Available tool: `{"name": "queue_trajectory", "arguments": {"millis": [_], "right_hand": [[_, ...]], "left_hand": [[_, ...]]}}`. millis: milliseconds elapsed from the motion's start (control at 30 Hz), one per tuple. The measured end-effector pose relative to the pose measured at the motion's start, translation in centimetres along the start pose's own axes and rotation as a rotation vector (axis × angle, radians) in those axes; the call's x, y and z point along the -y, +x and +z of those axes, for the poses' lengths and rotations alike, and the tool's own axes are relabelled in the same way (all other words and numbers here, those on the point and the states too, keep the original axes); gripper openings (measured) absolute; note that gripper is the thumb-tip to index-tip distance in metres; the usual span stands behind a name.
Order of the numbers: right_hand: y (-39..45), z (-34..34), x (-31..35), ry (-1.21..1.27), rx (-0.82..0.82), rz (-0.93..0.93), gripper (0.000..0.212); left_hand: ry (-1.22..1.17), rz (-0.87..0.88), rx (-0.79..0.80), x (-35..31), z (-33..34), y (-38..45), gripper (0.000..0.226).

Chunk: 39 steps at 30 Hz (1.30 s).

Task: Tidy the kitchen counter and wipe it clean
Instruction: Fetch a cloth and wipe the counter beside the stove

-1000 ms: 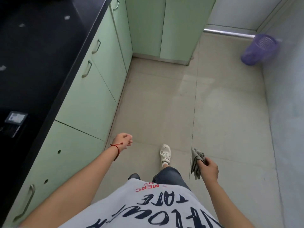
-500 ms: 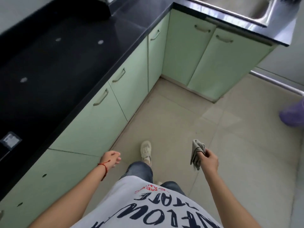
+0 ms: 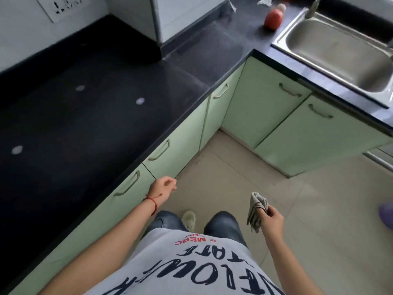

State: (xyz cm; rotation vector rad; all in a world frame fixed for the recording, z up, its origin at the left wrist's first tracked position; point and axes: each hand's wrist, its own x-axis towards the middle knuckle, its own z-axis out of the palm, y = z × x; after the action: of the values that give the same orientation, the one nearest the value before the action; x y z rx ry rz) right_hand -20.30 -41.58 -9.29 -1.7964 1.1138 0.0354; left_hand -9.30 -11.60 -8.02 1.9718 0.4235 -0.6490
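One cloth [image 3: 256, 210] pinched in right hand [image 3: 271, 218]; left hand [image 3: 163, 186] loosely curled, holding nothing. Three pale spots [image 3: 140, 101] on counter [image 3: 85, 124]; one red bottle [image 3: 273, 19] beside sink [image 3: 340, 47].

Left hand [image 3: 162, 187]: forearm extended forward and low, fingers loosely curled, nothing held; red thread [image 3: 153, 201] tied at the wrist. Right hand [image 3: 272, 217]: forearm extended forward at the same height, fingers curled in a closed grip round a bunched grey cloth [image 3: 255, 210], which hangs below the fist.
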Motion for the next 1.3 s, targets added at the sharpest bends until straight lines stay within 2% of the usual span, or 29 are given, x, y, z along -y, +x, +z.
{"name": "queue_trajectory", "arguments": {"millis": [67, 167, 233, 300, 400, 500, 567, 700, 767, 867, 967, 1133, 1300], "right_hand": [[1.7, 1.1, 3.4, 0.002, 0.037, -0.059, 0.007], [4.6, 3.4, 8.9, -0.016, 0.11, -0.161, 0.01], [6.4, 5.3, 12.9, -0.021, 0.187, -0.233, 0.011], [8.0, 7.4, 17.1, -0.016, 0.248, -0.327, 0.013], [9.6, 10.3, 23.9, -0.033, 0.318, -0.499, 0.013], [10.5, 13.4, 30.1, -0.062, 0.403, -0.674, 0.018], [10.7, 15.7, 33.4, -0.114, 0.491, -0.834, 0.032], [10.2, 20.8, 36.6, -0.316, 0.642, -1.279, 0.036], [9.8, 23.1, 36.2, -0.398, 0.718, -1.455, 0.038], [9.3, 25.4, 33.3, -0.539, 0.823, -1.636, 0.042], [8.9, 26.5, 31.0, -0.629, 0.814, -1.665, 0.046], [7.0, 29.3, 31.9, -0.807, 0.665, -1.765, 0.05], [5.5, 32.7, 33.6, -0.788, 0.715, -1.761, 0.047]], "left_hand": [[0.096, 0.177, -0.052, -4.0, -0.5, 0.8, 0.014], [0.155, 0.404, -0.252, -7.8, -1.7, 2.4, 0.022], [0.157, 0.474, -0.382, -8.6, -2.7, 4.0, 0.034], [0.173, 0.461, -0.509, -8.7, -4.0, 5.6, 0.041], [0.238, 0.39, -0.773, -8.5, -5.8, 7.0, 0.038], [0.321, 0.164, -0.925, -7.7, -7.1, 7.8, 0.048], [0.383, -0.018, -0.933, -6.8, -7.5, 7.9, 0.056], [0.423, -0.309, -0.886, -4.8, -8.2, 7.8, 0.055], [0.462, -0.35, -0.878, -3.8, -8.6, 7.3, 0.058], [0.513, -0.311, -0.85, -2.7, -9.4, 6.4, 0.064], [0.547, -0.293, -0.817, -2.1, -10.0, 6.0, 0.063], [0.586, -0.318, -0.793, -1.9, -10.0, 5.9, 0.061], [0.611, -0.335, -0.799, -1.7, -10.0, 6.1, 0.061]]}}
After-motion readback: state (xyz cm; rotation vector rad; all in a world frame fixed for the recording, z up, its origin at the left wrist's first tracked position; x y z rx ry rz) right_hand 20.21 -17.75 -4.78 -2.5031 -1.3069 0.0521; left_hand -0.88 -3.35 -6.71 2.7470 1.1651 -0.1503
